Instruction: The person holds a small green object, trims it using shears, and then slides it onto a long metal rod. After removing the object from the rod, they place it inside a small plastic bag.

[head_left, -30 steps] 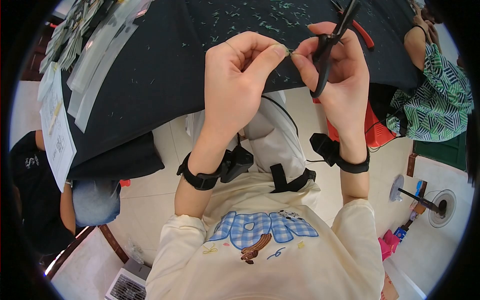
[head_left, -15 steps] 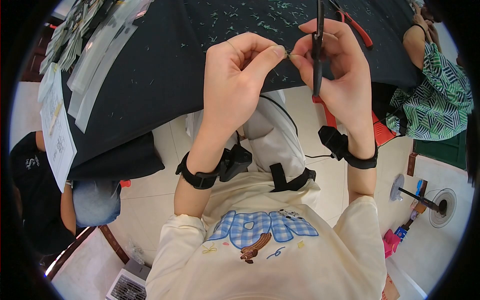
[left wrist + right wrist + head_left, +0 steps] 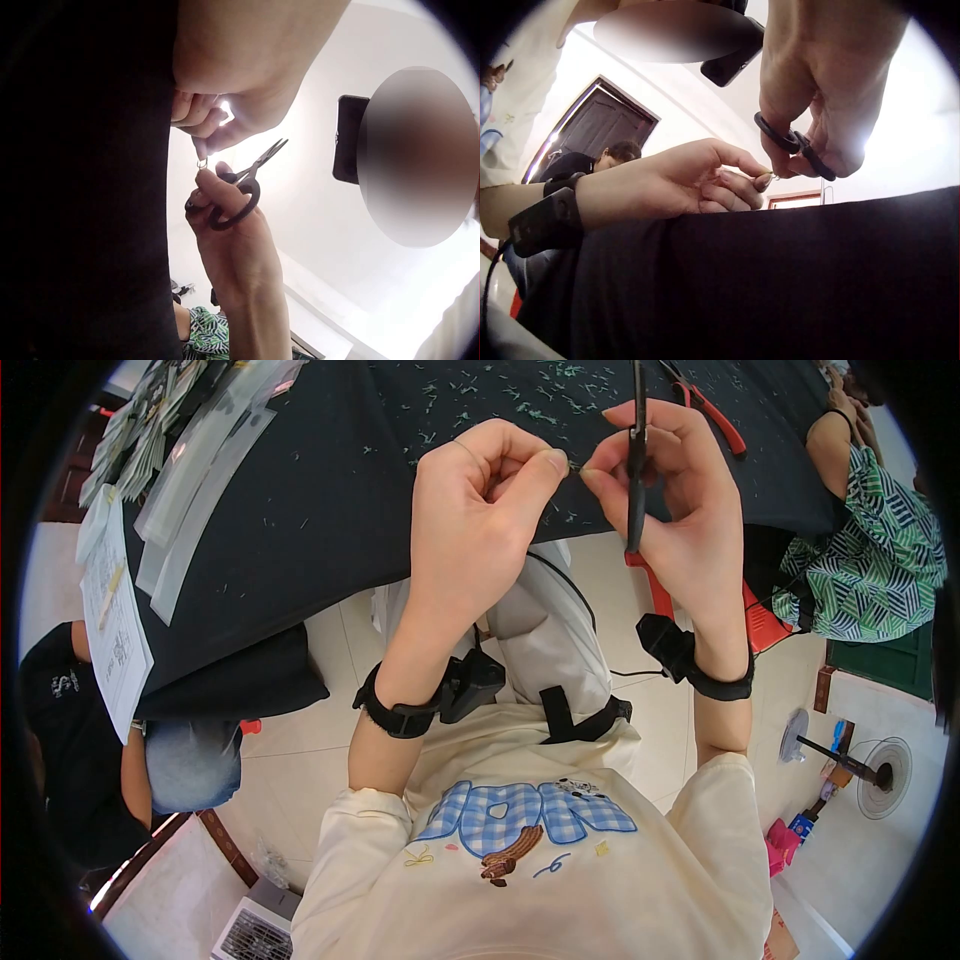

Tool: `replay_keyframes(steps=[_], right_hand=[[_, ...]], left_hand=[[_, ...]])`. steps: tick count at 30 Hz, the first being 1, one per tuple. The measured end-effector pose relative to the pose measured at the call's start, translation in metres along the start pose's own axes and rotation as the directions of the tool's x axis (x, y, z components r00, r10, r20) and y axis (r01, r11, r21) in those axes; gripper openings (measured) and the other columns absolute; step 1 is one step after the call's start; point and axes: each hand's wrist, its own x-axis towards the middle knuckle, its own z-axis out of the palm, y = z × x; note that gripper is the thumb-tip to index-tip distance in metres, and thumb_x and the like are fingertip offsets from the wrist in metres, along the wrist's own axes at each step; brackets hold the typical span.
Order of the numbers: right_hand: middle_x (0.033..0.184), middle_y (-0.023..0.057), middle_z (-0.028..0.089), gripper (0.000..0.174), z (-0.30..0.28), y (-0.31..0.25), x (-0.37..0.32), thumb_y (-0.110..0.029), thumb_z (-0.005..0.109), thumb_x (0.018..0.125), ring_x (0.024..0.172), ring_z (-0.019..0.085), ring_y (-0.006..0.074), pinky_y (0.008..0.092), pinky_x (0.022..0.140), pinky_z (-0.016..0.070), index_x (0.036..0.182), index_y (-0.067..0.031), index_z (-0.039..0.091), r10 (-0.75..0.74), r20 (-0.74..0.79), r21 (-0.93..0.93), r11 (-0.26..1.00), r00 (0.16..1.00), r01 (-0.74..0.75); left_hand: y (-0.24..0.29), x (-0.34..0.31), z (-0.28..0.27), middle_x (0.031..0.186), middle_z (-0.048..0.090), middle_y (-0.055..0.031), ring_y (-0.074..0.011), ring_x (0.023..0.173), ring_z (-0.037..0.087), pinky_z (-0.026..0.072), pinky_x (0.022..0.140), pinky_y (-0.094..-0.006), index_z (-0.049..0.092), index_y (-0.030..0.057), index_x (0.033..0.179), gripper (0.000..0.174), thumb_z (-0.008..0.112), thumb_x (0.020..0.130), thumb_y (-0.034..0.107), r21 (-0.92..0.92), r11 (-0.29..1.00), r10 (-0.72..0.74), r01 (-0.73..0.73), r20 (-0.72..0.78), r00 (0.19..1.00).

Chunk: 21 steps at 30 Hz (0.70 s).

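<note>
Thumb and forefinger of my left hand (image 3: 478,520) pinch a tiny, thin, wire-like piece (image 3: 202,163), mostly hidden by the fingertips. My right hand (image 3: 690,495) faces it, thumb and forefinger close together a small gap away. Black-handled scissors (image 3: 636,475) hang in the right hand, held by fingers through the handle. Their blades (image 3: 268,156) stand slightly apart in the left wrist view. In the right wrist view the scissors' ring handle (image 3: 777,136) shows beside the fingers. Both hands are raised over the near edge of the black-covered table (image 3: 330,490).
Small green scraps (image 3: 545,395) lie scattered beyond the hands. Red-handled pliers (image 3: 725,428) lie at the back right. Clear plastic strips (image 3: 205,490) and a printed sheet (image 3: 112,620) are on the left. A person in a patterned garment (image 3: 865,560) is at the right, another in black (image 3: 75,730) at the left.
The scissors have swung from a slant to nearly straight up and down as the right hand turned. The left fingertips have drawn slightly left, widening the gap between the hands.
</note>
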Motion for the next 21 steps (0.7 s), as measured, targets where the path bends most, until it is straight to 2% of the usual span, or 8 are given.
replay_keyframes(steps=[2,4,10,20,21], right_hand=[[0.083,0.0021,0.061,0.04,0.0008,-0.0017,-0.0007,0.002,0.066,0.074,0.078,0.055,0.0074,0.0206,0.07,0.0379,0.11,-0.0047,0.049,0.013,-0.006,-0.001,1.0,1.0,-0.013],[0.084,0.0049,0.061,0.041,0.0043,-0.0057,-0.0016,0.003,0.066,0.074,0.081,0.056,0.0091,0.0212,0.072,0.0417,0.11,-0.0039,0.048,0.101,-0.044,0.198,0.976,0.994,-0.091],[0.085,0.0066,0.061,0.04,0.0051,-0.0034,0.001,0.004,0.066,0.074,0.083,0.058,0.011,0.0214,0.072,0.0444,0.11,-0.0029,0.048,0.033,-0.033,0.244,0.97,0.999,-0.024],[0.083,0.0056,0.061,0.04,0.0023,-0.0066,0.0016,0.004,0.065,0.075,0.08,0.058,0.0104,0.0209,0.071,0.045,0.11,-0.0035,0.049,0.09,0.009,0.255,0.963,0.996,-0.089],[0.083,0.0053,0.061,0.039,0.0017,-0.0072,0.0013,0.004,0.065,0.074,0.08,0.058,0.0103,0.021,0.071,0.045,0.11,-0.0034,0.049,0.1,0.01,0.256,0.961,0.995,-0.099]], left_hand=[[0.0006,-0.0001,0.0003,0.056,0.049,0.004,-0.0001,0.05,0.036,0.0269,0.044,-0.018,0.059,-0.0026,0.072,0.01,0.059,0.079,0.005,-0.001,1.0,-0.006,0.006,-0.001,1.0],[0.0006,-0.0001,0.0007,0.056,0.049,0.004,-0.0001,0.05,0.036,0.027,0.044,-0.018,0.059,-0.0027,0.072,0.01,0.059,0.079,0.005,-0.009,1.0,0.006,-0.006,-0.003,1.0],[0.0087,-0.001,-0.0002,0.056,0.049,0.0039,-0.0005,0.051,0.037,0.027,0.044,-0.0181,0.059,-0.0028,0.073,0.01,0.058,0.079,0.006,0.027,0.999,-0.042,0.041,0.008,0.999],[0.0048,-0.0015,-0.0025,0.055,0.047,0.0045,-0.0004,0.05,0.035,0.026,0.044,-0.0181,0.059,-0.0025,0.073,0.012,0.058,0.079,0.008,0.027,0.999,-0.029,0.027,0.052,0.998],[0.0045,-0.002,-0.0038,0.063,0.053,0.0022,-0.001,0.056,0.041,0.0288,0.05,-0.017,0.06,-0.0021,0.076,0.012,0.057,0.081,0.008,0.056,0.998,-0.037,0.033,0.075,0.997]])
